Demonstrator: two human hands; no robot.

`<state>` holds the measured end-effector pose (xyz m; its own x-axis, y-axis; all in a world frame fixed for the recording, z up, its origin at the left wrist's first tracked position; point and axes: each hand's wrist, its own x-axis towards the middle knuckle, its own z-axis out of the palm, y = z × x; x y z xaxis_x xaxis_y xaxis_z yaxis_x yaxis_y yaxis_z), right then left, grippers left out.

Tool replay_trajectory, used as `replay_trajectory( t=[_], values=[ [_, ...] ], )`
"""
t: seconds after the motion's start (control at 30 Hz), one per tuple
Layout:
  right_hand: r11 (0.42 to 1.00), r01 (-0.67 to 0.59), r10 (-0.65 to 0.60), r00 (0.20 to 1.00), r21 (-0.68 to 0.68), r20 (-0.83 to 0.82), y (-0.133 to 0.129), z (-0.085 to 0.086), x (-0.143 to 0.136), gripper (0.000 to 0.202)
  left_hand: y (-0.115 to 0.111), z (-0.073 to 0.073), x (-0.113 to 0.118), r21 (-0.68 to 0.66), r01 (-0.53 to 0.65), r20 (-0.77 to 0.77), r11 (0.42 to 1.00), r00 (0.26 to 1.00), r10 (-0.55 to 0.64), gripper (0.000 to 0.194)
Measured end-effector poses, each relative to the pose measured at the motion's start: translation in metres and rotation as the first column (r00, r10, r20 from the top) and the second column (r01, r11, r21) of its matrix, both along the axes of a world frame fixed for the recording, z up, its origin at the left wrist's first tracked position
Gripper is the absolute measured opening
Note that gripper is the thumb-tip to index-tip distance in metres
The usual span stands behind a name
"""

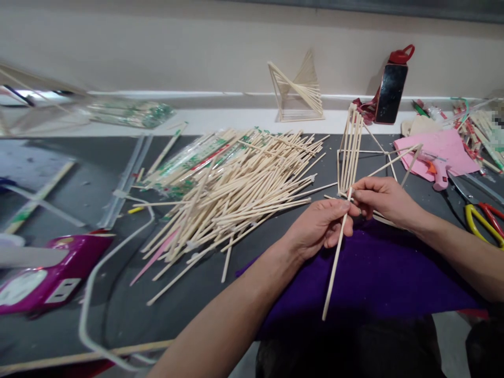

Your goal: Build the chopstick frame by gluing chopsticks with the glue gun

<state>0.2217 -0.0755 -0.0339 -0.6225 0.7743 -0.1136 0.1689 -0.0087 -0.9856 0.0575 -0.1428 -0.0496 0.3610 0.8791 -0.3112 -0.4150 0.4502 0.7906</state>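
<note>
A pale wooden chopstick (336, 268) slants down over the purple cloth (386, 273), pinched near its upper end by my left hand (325, 223). My right hand (381, 198) closes its fingers at the top tip of that same stick, touching my left fingertips. Exactly what its fingertips press on is partly hidden. Just behind both hands stands a half-built frame of glued chopsticks (350, 152), with several sticks fanned upright on its left side. To the left lies a big heap of loose chopsticks (244, 184).
A pink glue gun (440, 173) rests on pink paper (457, 149), near scissors (478, 215). A finished twisted stick model (299, 97) and a phone (391, 94) stand by the wall. At left are a magenta device (66, 268) and a white cable (88, 299).
</note>
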Motion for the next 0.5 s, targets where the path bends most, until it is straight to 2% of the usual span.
replay_trajectory(
  t=[0.1, 0.2, 0.27, 0.37, 0.43, 0.5],
  values=[
    [0.997, 0.014, -0.017, 0.999, -0.076, -0.035, 0.001, 0.002, -0.001, 0.013, 0.0, 0.001, 0.0, 0.021, -0.048, 0.01, 0.999, 0.999, 0.048, 0.019],
    [0.999, 0.022, -0.025, 0.997, -0.039, -0.074, 0.0, 0.007, 0.0, 0.01, 0.003, 0.0, -0.002, 0.04, -0.166, 0.022, 0.985, 0.986, 0.165, 0.018],
    [0.999, 0.008, -0.005, 0.996, 0.032, -0.092, -0.003, 0.012, 0.003, 0.009, 0.005, -0.001, -0.004, 0.042, -0.213, 0.011, 0.976, 0.977, 0.213, 0.018],
    [0.985, 0.013, 0.003, 0.995, 0.173, -0.096, -0.009, 0.025, 0.011, 0.016, 0.006, -0.002, -0.004, 0.036, -0.202, -0.033, 0.979, 0.979, 0.203, 0.019],
    [0.958, 0.081, -0.05, 0.992, 0.275, -0.118, -0.008, 0.039, 0.02, 0.019, 0.005, -0.002, -0.002, 0.027, -0.178, -0.07, 0.984, 0.981, 0.179, 0.02],
    [0.902, 0.203, -0.142, 0.973, 0.381, -0.182, -0.001, 0.057, 0.031, 0.02, 0.003, -0.001, 0.001, 0.017, -0.158, -0.108, 0.987, 0.981, 0.159, 0.021]
  ],
)
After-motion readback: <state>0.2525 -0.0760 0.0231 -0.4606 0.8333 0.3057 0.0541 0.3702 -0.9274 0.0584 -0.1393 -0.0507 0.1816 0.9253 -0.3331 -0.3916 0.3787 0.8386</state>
